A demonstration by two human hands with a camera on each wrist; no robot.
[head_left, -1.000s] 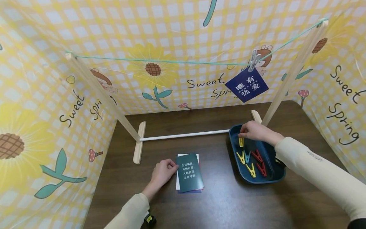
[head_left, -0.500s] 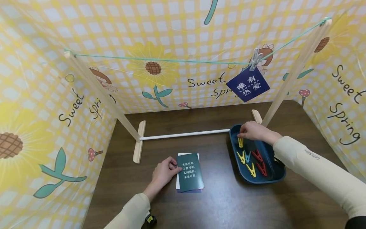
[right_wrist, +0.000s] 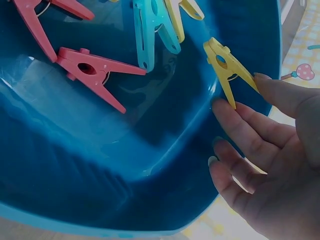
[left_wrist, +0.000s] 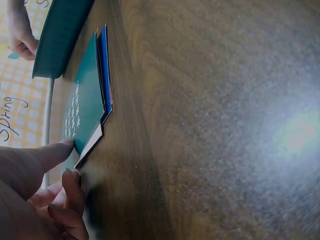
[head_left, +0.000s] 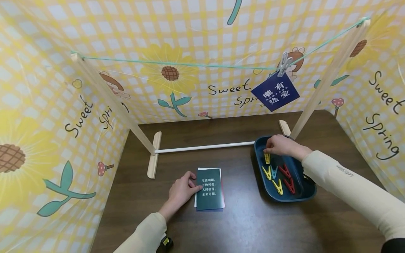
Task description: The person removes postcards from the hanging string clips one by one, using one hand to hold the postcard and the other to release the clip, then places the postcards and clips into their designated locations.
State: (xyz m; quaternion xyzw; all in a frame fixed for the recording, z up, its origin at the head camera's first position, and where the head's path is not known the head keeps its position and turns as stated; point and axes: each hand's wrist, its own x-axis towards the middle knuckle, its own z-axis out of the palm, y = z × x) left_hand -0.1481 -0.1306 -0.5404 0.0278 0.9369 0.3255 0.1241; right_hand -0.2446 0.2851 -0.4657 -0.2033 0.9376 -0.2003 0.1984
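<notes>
My left hand is at the left edge of a small stack of cards on the table. Its thumb lies on the dark green top card with white writing, and the fingertips meet the stack's edge, as the left wrist view shows. White and blue cards peek out beneath. Over the blue tray my right hand pinches a yellow clothespin by its legs between thumb and fingers. Red, turquoise and more yellow clothespins lie in the tray.
A wooden frame with a white crossbar stands behind. Green string spans its posts. A navy card hangs from the string by a pale clothespin. Yellow checked cloth surrounds the table.
The left thumb has slid slightly further onto the green card, which has turned straighter on the stack. The right hand keeps its pinch on the yellow clothespin with little movement.
</notes>
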